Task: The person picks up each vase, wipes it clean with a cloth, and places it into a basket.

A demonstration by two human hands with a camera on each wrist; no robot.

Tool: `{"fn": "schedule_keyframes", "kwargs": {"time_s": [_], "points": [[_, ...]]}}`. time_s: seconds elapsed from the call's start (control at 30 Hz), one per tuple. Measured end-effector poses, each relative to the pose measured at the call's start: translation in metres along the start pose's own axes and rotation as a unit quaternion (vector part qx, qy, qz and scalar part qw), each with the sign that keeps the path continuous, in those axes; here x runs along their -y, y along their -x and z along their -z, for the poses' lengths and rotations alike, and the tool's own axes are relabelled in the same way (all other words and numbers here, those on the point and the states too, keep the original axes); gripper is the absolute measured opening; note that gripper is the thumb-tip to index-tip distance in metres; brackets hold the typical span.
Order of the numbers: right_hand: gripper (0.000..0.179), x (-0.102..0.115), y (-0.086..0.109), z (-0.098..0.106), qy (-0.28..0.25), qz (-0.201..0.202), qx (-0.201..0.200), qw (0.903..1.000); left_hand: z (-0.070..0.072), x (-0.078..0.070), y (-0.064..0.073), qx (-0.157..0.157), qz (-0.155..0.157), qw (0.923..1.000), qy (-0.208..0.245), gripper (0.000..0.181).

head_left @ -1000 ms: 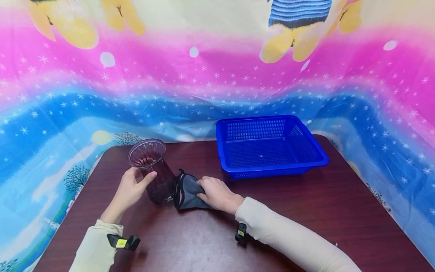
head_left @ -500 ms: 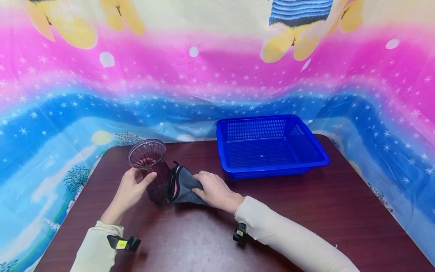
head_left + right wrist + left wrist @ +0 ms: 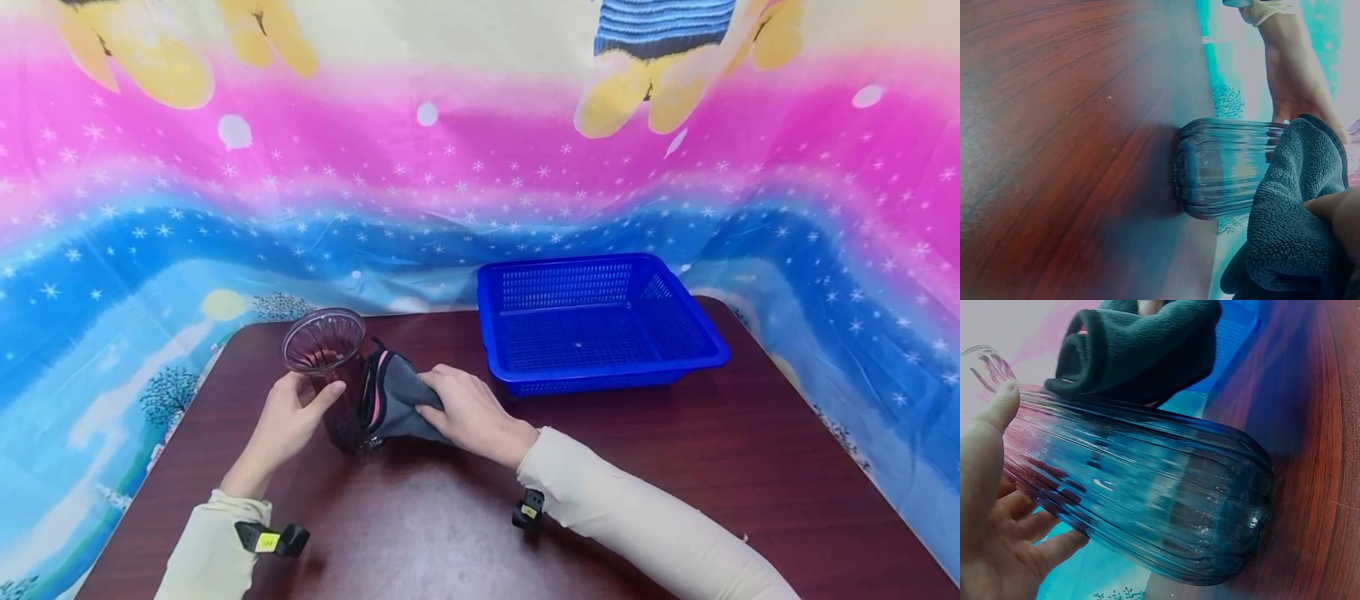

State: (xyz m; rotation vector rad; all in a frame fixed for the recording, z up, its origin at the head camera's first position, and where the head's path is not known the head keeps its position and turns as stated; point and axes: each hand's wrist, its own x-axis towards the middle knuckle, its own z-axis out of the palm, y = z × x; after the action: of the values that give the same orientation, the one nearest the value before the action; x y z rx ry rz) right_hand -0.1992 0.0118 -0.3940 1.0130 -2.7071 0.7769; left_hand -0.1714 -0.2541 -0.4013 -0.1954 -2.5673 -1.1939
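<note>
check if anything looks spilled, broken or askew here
Nothing stands out. The glass vase stands on the table with no crack that I can make out, and the left hand grips it near the top. The grey cloth is bunched, but the right hand grips it. The blue basket sits flat, and no spill shows.

We see a ribbed, transparent glass vase (image 3: pixel 1147 481) with flared rim, standing base-down; a bunched, dark-edged grey fleecy cloth (image 3: pixel 401 394) against its side.

Head view downward, wrist close-ups, shared vase (image 3: pixel 1147 481)
</note>
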Motion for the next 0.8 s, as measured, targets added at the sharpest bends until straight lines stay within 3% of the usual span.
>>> {"fn": "schedule_keyframes", "kwargs": {"time_s": [0.4,0.8], "points": [[0.024,0.01,-0.004,0.009,-0.004,0.002,-0.015,0.9999,0.0,0.0,0.001,0.003,0.0,1.0,-0.002,0.043],[0.026,0.011,-0.004,0.006,0.009,0.001,-0.004,1.0,-0.001,0.002,0.001,-0.006,-0.007,1.0,0.0,0.042]]}}
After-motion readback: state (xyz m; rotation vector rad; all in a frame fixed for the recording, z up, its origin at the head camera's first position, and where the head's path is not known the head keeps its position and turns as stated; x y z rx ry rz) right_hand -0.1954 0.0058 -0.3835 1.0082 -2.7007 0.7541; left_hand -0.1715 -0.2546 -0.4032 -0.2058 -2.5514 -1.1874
